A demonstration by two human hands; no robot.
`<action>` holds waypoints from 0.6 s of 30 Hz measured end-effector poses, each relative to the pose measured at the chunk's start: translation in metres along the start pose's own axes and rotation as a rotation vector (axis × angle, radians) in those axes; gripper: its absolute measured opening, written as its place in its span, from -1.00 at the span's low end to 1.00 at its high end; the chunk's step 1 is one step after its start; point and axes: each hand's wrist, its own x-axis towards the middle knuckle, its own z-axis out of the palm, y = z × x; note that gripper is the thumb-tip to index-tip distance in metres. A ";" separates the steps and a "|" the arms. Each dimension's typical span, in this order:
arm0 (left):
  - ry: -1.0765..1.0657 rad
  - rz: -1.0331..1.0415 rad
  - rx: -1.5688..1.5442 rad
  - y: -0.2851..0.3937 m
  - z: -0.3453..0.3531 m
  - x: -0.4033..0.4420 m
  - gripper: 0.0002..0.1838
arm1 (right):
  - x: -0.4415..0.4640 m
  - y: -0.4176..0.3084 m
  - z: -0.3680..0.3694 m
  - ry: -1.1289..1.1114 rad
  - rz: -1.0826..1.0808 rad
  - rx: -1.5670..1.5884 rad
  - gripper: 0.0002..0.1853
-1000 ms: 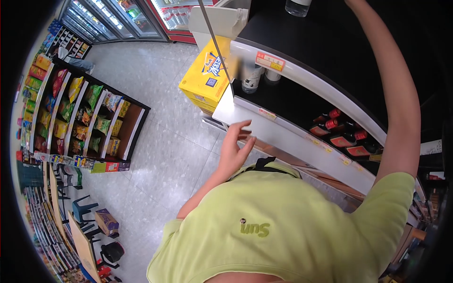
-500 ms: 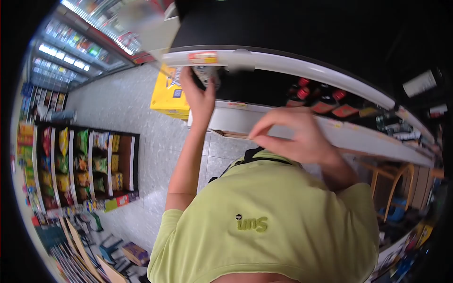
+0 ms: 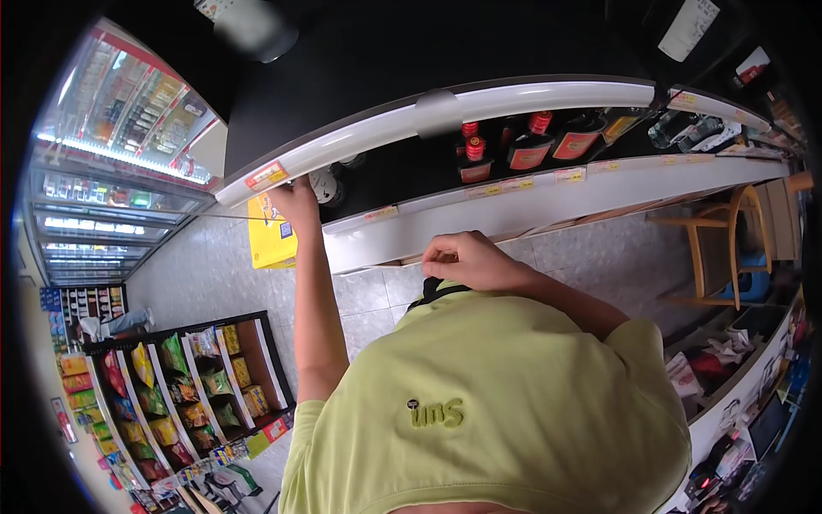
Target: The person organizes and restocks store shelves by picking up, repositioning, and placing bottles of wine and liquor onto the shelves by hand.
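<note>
My left hand (image 3: 295, 207) reaches to the left end of the lower black shelf, under the upper shelf's white edge. Its fingertips are largely hidden, and the thumb side is beside a bottle with a pale label (image 3: 325, 185); whether it grips the bottle is unclear. In front of my chest, below the white shelf front (image 3: 445, 218), my right hand (image 3: 467, 257) is loosely closed with curled fingers and nothing visible in it. Red-capped bottles (image 3: 531, 144) stand farther right on the lower shelf. A blurred bottle (image 3: 248, 31) is on the upper black surface.
Beyond my left hand is a yellow box (image 3: 272, 240). A snack rack (image 3: 193, 390) stands at the lower left, with glass-door coolers (image 3: 103, 201) behind it. At the right are a wooden chair (image 3: 738, 248) and an open bin of goods (image 3: 715, 364).
The view has turned rightward along the shelves. My right hand has come down from the upper shelf to my chest, and my left hand has risen from beside my body to the lower shelf.
</note>
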 end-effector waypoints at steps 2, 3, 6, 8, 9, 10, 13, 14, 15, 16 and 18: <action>0.007 -0.001 -0.036 0.002 0.002 -0.001 -0.63 | 0.001 0.001 -0.001 0.016 -0.009 -0.038 -0.74; 0.022 -0.009 -0.086 0.000 0.004 -0.001 -0.63 | 0.001 0.002 -0.001 0.020 -0.012 -0.034 -0.74; 0.047 -0.056 -0.135 -0.010 0.005 -0.002 -0.63 | 0.004 0.005 -0.002 0.011 -0.036 -0.074 -0.73; -0.045 -0.075 -0.225 -0.026 0.004 -0.002 -0.53 | 0.005 0.006 0.002 -0.008 -0.009 -0.054 -0.73; -0.017 -0.019 -0.227 -0.019 0.006 -0.004 -0.59 | 0.005 0.004 0.003 -0.015 0.003 -0.064 -0.73; 0.003 -0.015 -0.210 -0.015 0.004 -0.005 -0.59 | 0.006 0.003 0.003 -0.039 -0.008 -0.065 -0.73; -0.076 -0.059 -0.144 -0.009 -0.002 -0.010 -0.68 | 0.007 -0.002 0.003 -0.051 0.074 -0.052 -0.78; -0.060 -0.079 -0.149 -0.009 -0.002 -0.013 -0.70 | 0.008 -0.001 0.004 -0.073 0.066 -0.052 -0.78; -0.028 -0.103 -0.206 -0.007 -0.001 -0.017 -0.69 | 0.008 0.000 0.005 -0.074 0.088 -0.051 -0.78; -0.016 -0.099 -0.194 -0.005 -0.001 -0.021 -0.69 | 0.009 0.001 0.006 -0.073 0.111 -0.051 -0.78; 0.105 0.012 -0.192 -0.002 0.001 -0.025 -0.70 | 0.010 0.004 0.007 -0.094 0.107 -0.068 -0.78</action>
